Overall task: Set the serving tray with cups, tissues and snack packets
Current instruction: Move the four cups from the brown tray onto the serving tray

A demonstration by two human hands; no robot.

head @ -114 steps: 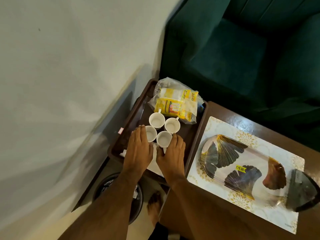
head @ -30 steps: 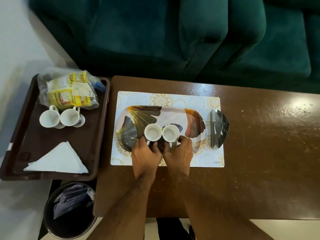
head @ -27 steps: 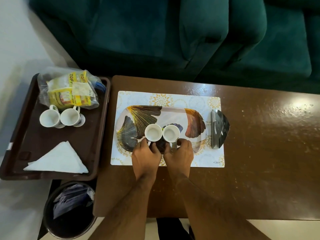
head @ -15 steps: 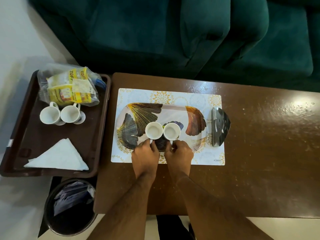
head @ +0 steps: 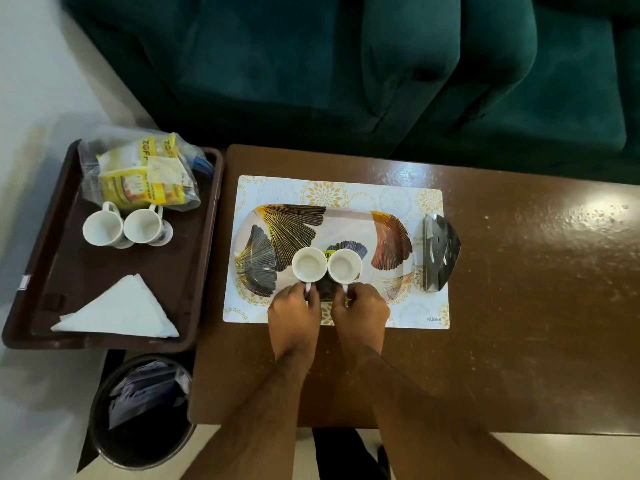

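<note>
Two white cups stand side by side, rims touching, near the 6 o'clock edge of the leaf-patterned serving tray (head: 346, 223), which lies long axis 9-to-3 on a placemat (head: 429, 199) on the bench (head: 519, 306). The left hand (head: 294, 315) pinches the handle of the left cup (head: 309, 264); the right hand (head: 360, 311) pinches the handle of the right cup (head: 344, 265). Both handles point toward 6 o'clock, into the curled fingers, and are mostly covered by them — whether the cup bases rest fully on the tray cannot be told from above.

What remains lies off at 9 o'clock, on the brown tray (head: 31, 271): two spare cups (head: 128, 227), a folded tissue (head: 119, 311) and the bag of snack packets (head: 142, 174). The left hand is the nearer one for that reach, judging by the layout. A dark metal holder (head: 440, 252) sits just beside the serving tray at 3 o'clock; its purpose is hard to make out. A bin (head: 142, 410) stands on the floor at 7 o'clock.
</note>
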